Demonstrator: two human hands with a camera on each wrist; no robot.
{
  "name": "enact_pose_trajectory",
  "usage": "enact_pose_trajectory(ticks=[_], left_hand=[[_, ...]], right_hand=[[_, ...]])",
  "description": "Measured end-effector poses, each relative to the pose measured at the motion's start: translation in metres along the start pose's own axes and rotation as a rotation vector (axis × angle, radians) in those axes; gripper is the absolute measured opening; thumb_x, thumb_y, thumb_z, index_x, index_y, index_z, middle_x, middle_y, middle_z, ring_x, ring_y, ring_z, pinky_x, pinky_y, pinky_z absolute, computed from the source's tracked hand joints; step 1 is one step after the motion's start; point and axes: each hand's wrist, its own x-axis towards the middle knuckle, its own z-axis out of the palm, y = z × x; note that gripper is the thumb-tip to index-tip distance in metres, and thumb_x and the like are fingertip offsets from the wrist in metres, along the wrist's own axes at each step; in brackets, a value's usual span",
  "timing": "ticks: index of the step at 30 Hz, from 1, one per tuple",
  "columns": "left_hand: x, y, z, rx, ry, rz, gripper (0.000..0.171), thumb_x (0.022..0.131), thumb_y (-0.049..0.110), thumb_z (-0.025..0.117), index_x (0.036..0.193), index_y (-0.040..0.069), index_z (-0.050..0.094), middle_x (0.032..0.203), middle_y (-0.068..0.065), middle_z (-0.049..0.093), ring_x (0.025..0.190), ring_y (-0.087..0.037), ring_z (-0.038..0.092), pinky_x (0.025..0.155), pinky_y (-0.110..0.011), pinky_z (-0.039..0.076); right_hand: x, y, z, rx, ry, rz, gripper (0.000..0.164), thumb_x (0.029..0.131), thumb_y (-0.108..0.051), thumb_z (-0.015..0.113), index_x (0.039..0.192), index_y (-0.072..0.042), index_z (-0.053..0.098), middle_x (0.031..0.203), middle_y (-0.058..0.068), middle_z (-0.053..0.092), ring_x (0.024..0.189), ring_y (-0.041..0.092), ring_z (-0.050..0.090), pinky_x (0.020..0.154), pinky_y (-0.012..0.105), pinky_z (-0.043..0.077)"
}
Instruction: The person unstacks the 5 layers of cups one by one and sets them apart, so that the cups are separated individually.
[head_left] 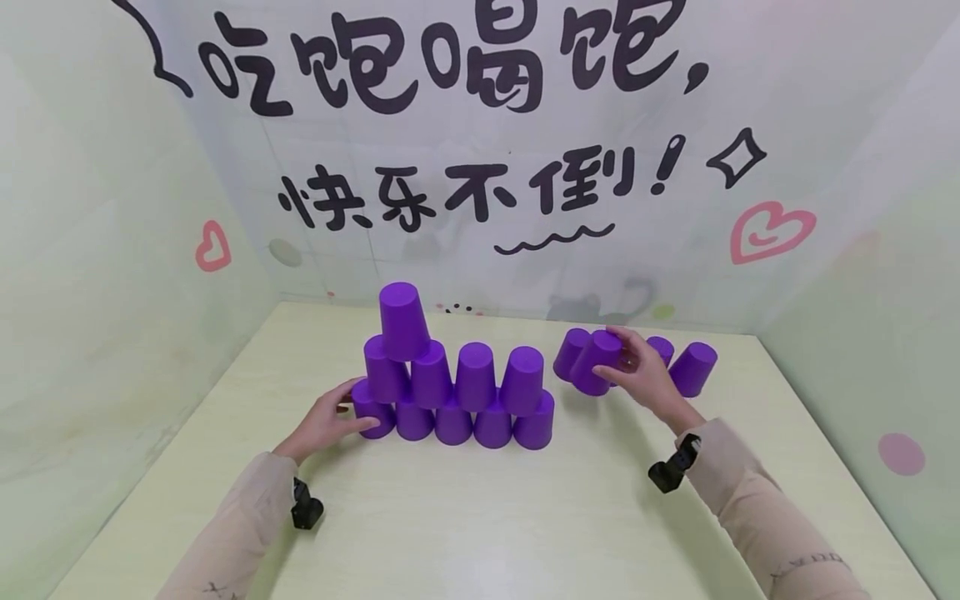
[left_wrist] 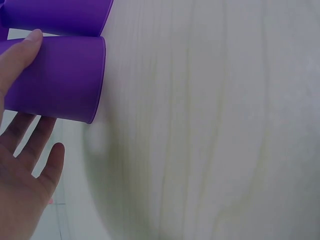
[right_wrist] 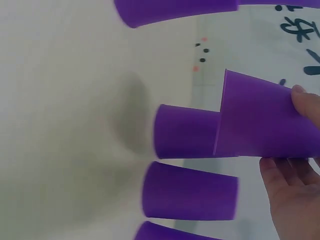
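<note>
Upside-down purple cups form a stepped stack: several in the bottom row, several in the second, and a single top cup (head_left: 403, 325) at the left. My left hand (head_left: 324, 427) holds the leftmost bottom cup (head_left: 379, 410), thumb on the near side and fingers round the far side. In the left wrist view, the thumb (left_wrist: 25, 52) lies against that cup's wall. My right hand (head_left: 647, 375) grips another upside-down purple cup (head_left: 597, 367) between thumb and fingers, raised above the table right of the stack. The right wrist view shows this held cup (right_wrist: 262, 120) overlapping a standing one.
Several loose purple cups stand upside down at the back right, including one at the far end (head_left: 693, 369) and one at the left (head_left: 572, 354). The pale table (head_left: 480, 517) meets a printed back wall (head_left: 510, 283) and side walls.
</note>
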Motion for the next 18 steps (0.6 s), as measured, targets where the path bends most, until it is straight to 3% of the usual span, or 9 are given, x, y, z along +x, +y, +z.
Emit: enact_pose_trajectory(ticks=[5, 9, 18], left_hand=[[0.004, -0.02, 0.001, 0.021, 0.006, -0.003, 0.063, 0.073, 0.026, 0.072, 0.128, 0.01, 0.044, 0.116, -0.01, 0.055, 0.104, -0.028, 0.048, 0.083, -0.044, 0.042], [0.005, -0.024, 0.001, 0.02, 0.005, -0.009, 0.064, 0.073, 0.028, 0.073, 0.127, 0.012, 0.045, 0.116, -0.01, 0.055, 0.104, -0.028, 0.048, 0.083, -0.044, 0.042], [-0.001, 0.006, -0.001, -0.009, -0.009, -0.016, 0.06, 0.074, 0.012, 0.072, 0.127, 0.003, 0.044, 0.116, -0.018, 0.054, 0.104, -0.035, 0.047, 0.084, -0.052, 0.04]], right_hand=[[-0.004, 0.017, 0.012, -0.023, -0.012, 0.033, 0.066, 0.077, -0.008, 0.069, 0.132, 0.0, 0.034, 0.122, 0.023, 0.046, 0.104, 0.037, 0.051, 0.085, 0.039, 0.046], [-0.005, 0.027, 0.021, -0.013, -0.021, 0.051, 0.064, 0.076, -0.003, 0.068, 0.13, 0.003, 0.034, 0.121, 0.025, 0.044, 0.106, 0.039, 0.049, 0.087, 0.042, 0.043], [-0.005, 0.036, 0.031, 0.007, -0.016, 0.034, 0.063, 0.075, -0.001, 0.068, 0.128, 0.004, 0.034, 0.122, 0.027, 0.043, 0.11, 0.04, 0.046, 0.092, 0.043, 0.039]])
